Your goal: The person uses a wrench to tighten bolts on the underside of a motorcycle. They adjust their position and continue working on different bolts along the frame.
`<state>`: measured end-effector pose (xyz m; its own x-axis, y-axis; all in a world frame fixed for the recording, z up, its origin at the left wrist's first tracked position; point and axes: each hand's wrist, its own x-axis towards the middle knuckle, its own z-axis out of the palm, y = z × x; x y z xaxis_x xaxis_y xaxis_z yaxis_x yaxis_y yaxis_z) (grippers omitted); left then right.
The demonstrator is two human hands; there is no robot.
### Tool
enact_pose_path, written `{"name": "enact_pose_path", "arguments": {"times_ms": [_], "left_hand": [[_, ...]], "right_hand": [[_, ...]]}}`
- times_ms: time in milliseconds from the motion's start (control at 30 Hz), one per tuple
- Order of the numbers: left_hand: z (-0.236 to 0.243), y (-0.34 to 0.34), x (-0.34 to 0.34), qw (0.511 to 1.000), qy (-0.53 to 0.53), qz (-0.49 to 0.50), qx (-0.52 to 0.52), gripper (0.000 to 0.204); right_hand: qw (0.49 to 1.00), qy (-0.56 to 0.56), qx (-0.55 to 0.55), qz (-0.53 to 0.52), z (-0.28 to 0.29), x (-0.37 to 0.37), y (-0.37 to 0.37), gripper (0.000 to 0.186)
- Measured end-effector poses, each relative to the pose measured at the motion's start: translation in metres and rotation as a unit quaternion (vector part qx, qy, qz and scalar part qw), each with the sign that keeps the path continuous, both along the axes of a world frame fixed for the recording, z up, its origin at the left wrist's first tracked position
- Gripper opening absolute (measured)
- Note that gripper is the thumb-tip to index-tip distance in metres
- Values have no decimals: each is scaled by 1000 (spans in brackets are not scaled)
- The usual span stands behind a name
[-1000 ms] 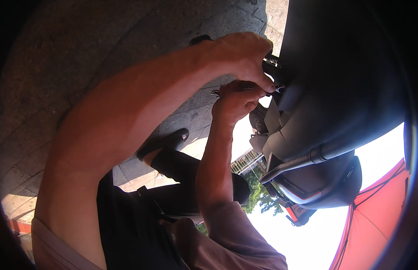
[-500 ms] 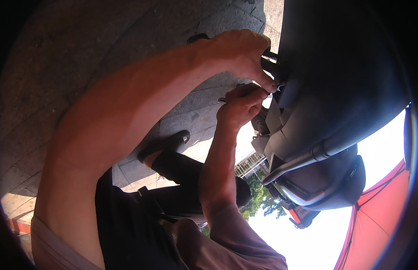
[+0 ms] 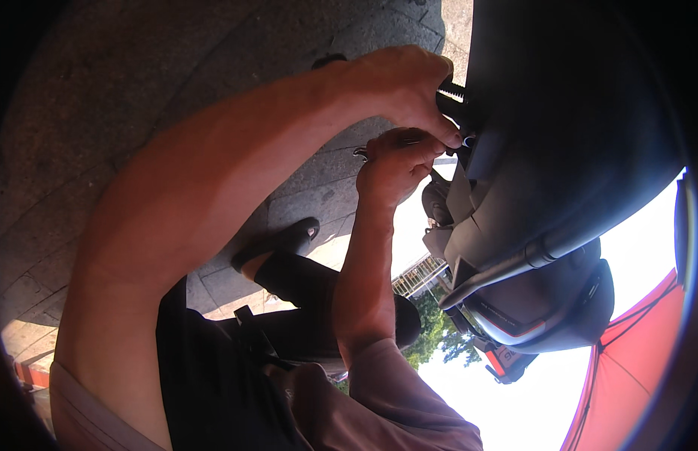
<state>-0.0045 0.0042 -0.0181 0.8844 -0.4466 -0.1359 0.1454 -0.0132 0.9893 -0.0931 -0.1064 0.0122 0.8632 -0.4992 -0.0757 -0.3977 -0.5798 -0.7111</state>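
Note:
A large dark motor scooter or motorcycle [image 3: 559, 128], its glossy black bodywork filling the right side, stands close to both my hands. My left hand [image 3: 420, 90] reaches across the top, its fingers curled behind a dark ribbed part [image 3: 452, 92]. Its thumb presses beside a small shiny round fitting [image 3: 468, 140] at the bodywork's edge; what the fingers grip is hidden. Just below, my right hand [image 3: 392, 167] is closed around a slim tool. One shiny metal end [image 3: 361, 153] pokes out past the fist, looking like a wrench's end. The tool's other end is hidden near my left thumb.
Grey paving [image 3: 311, 195] lies below, partly sunlit. My bent leg and dark shoe [image 3: 293, 235] are near my right forearm. A dark lever-like bar [image 3: 507, 270] juts from the vehicle's lower part. A red canopy [image 3: 634, 353], a railing [image 3: 419, 276] and trees appear beyond.
My right hand has shifted slightly up and left, turning, and the tool's shiny end moved with it. My left hand stays almost in place at the fitting.

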Motion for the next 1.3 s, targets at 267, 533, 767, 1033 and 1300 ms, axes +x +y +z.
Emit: {"name": "enact_pose_path", "arguments": {"times_ms": [267, 533, 767, 1033, 1300], "left_hand": [[2, -6, -3, 1000, 0, 3, -6, 71], [3, -2, -1, 1000, 9, 9, 10, 67], [-3, -5, -3, 1000, -11, 24, -14, 61], [0, -2, -4, 1000, -15, 21, 5, 62], [2, 0, -1, 1000, -12, 9, 12, 67]], "right_hand": [[928, 38, -297, 223, 58, 0, -62, 54], [999, -7, -9, 37, 12, -9, -19, 56], [974, -49, 208, -73, -12, 0, 18, 60], [985, 105, -110, 75, 27, -1, -13, 60], [961, 42, -201, 183, 48, -3, -59, 52]]}}
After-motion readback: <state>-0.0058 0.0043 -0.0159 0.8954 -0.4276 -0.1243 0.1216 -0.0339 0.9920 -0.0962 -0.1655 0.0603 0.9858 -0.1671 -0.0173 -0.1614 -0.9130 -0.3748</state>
